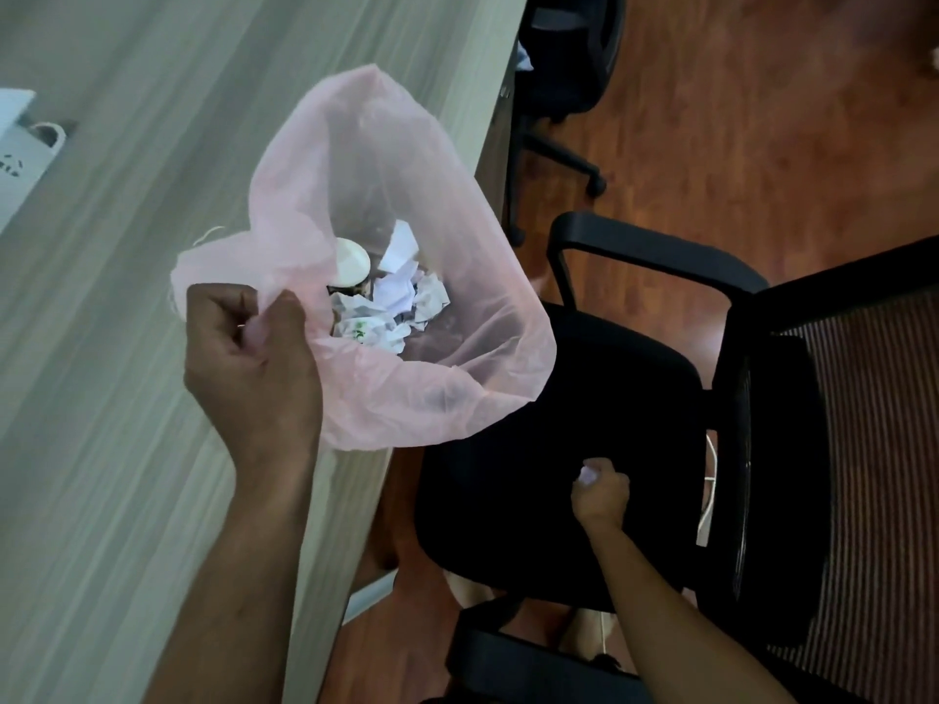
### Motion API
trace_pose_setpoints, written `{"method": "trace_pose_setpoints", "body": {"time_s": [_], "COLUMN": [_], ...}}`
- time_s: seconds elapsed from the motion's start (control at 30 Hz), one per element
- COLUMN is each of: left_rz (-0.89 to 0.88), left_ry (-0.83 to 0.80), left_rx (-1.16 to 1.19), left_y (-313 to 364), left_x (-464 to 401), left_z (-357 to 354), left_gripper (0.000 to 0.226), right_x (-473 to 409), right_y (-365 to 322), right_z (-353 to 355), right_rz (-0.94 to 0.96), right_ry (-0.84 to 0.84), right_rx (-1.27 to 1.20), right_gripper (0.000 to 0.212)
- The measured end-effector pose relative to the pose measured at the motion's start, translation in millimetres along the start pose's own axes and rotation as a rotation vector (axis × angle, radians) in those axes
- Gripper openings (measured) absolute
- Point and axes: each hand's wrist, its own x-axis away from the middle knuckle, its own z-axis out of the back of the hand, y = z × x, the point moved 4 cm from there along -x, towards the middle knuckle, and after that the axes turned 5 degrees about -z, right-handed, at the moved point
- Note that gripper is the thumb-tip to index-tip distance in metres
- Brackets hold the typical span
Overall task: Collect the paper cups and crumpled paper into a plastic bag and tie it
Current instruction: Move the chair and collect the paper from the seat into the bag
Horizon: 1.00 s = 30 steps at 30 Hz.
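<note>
Far left of frame: pale wood-grain table (101, 348), with a white object (20, 144) at its upper-left edge, too cropped to identify.

Left-centre: left hand (249, 353) pinches the near rim of the pink plastic bag (472, 276), fingers curled round a gathered fold. The bag hangs with its mouth wide, over the table edge at centre frame.

Inside the bag, centre: one paper cup (350, 264) lying tilted at the left of the pile, crumpled paper (401, 297) heaped just beside and below it. There may be more cups under the paper; the view into the bag is too dim to be sure.

Right of centre, lower frame: right hand (599, 487) is low over the seat of a black office chair (559, 449), fingers closed round a small crumpled wad (588, 474) of white paper. Hand and wad are well apart from the bag mouth.

Upper right: a second chair (569, 53) on a reddish wood floor (762, 119).

Step in hand, as judged: collecting, with one stray piece picked off the chair. Tying not yet begun.

Next move calls for: lifting the wad up and left to the open mouth and dropping it in, left hand keeping the rim spread; then gathering the rim for the knot.
</note>
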Motion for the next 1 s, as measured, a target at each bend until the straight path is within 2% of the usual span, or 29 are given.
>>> {"method": "trace_pose_setpoints", "body": {"time_s": [0.07, 0.13, 0.3, 0.37, 0.47, 0.6, 0.67, 0.73, 0.77, 0.83, 0.9, 0.93, 0.97, 1.0], "left_rz": [0.011, 0.034, 0.088, 0.098, 0.130, 0.185, 0.214, 0.240, 0.257, 0.283, 0.274, 0.270, 0.264, 0.258], "left_ry": [0.010, 0.018, 0.004, -0.003, -0.014, -0.022, -0.011, 0.009, 0.019, 0.043, 0.062, 0.059, 0.049, 0.032], "left_rx": [-0.001, 0.006, 0.006, 0.007, 0.018, 0.050, 0.070, 0.070, 0.070, 0.071, 0.063, 0.060, 0.062, 0.062], "left_y": [2, 3, 2, 4, 7, 12, 13, 13, 12, 12, 12, 11, 11, 10], "left_x": [-1, -3, -2, -1, -3, -9, -15, -21, -25, -31, -39, -43, -47, -51], "left_z": [1, 1, 2, 4, 5, 8, 11, 17, 20, 29, 39, 43, 47, 51], "left_gripper": [0.028, 0.028, 0.018, 0.016, 0.015, 0.015, 0.015, 0.015, 0.015, 0.016, 0.015, 0.013, 0.010, 0.008], "right_x": [2, 11, 60, 88, 141, 200, 212, 220, 223, 225, 216, 204, 195, 188], "right_y": [-22, -52, -157, -200, -267, -319, -332, -331, -329, -332, -334, -333, -332, -331], "right_z": [1, 10, 79, 114, 156, 154, 126, 97, 92, 103, 121, 126, 127, 127], "right_rz": [0.055, 0.032, 0.118, 0.219, 0.479, 0.781, 0.877, 1.001, 1.074, 1.158, 1.005, 0.845, 0.692, 0.596], "right_ry": [-0.032, -0.055, 0.100, 0.125, 0.138, 0.156, -0.035, -0.192, -0.155, 0.107, 0.351, 0.333, 0.244, 0.131], "right_rx": [-0.100, -0.272, -0.730, -0.897, -0.949, -0.703, -0.400, 0.016, 0.124, 0.106, 0.150, 0.219, 0.281, 0.300], "right_gripper": [0.031, 0.028, 0.034, 0.036, 0.033, 0.034, 0.039, 0.045, 0.047, 0.051, 0.067, 0.076, 0.077, 0.064]}}
